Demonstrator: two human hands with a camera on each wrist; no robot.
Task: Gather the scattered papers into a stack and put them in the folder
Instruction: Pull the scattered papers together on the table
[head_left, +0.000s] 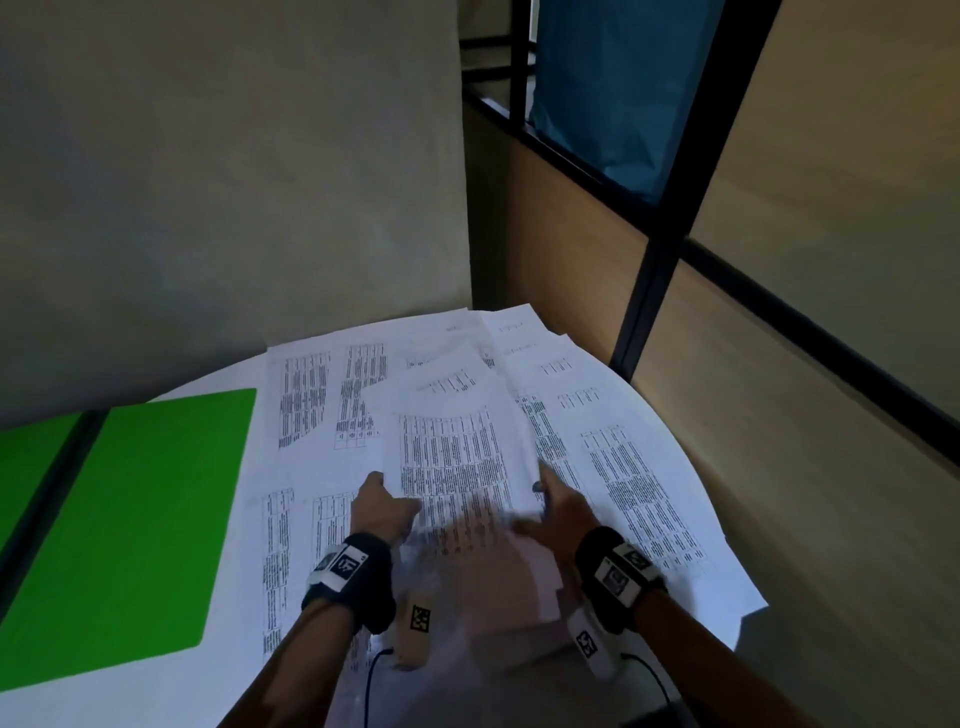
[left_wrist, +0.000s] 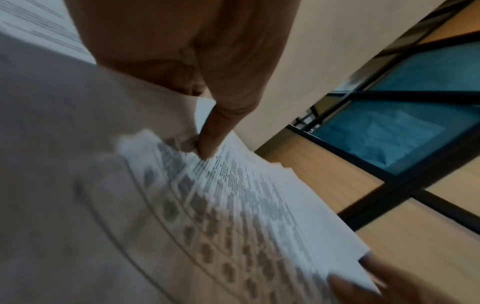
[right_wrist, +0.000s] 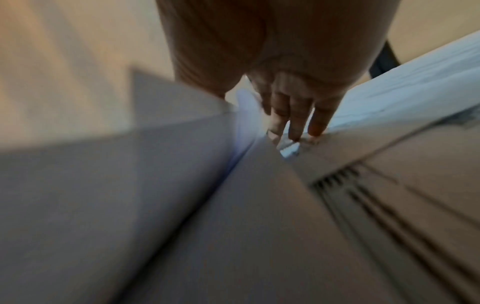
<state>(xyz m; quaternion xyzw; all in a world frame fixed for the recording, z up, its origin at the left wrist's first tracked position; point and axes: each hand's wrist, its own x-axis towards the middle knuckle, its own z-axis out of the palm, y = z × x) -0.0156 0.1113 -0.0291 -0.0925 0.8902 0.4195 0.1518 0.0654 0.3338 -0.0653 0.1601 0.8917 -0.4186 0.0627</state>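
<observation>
Gathering under way, judged well short of half done. Small stack of printed sheets (head_left: 452, 457) lifted off the bench (head_left: 218, 670), tilted up at the far end, near edge blurred with motion. Left hand (head_left: 384, 506) on the stack's left edge; in the left wrist view thumb lies on the printed face with the sheets' edge running up into the palm, so read as a pinch on the stack. Right hand (head_left: 558, 512) on the stack's right edge; in the right wrist view fingers (right_wrist: 298, 115) lie fairly straight and point down beside the paper, thumb hidden, so whether this hand grips or only steadies the stack cannot be told. Loose sheets still flat on the bench: two at far left (head_left: 322, 395), at least one at near left (head_left: 291, 551), several overlapped at right (head_left: 639, 478) reaching to the bench's right edge. All of these left to collect and square. Green folder (head_left: 150, 525) lies open and flat at the left of the bench, just beside the left-hand sheets, dark spine (head_left: 57, 467) running down its middle. Nothing visible inside the folder; no sheet rests on either green leaf. Filing step not yet begun.
</observation>
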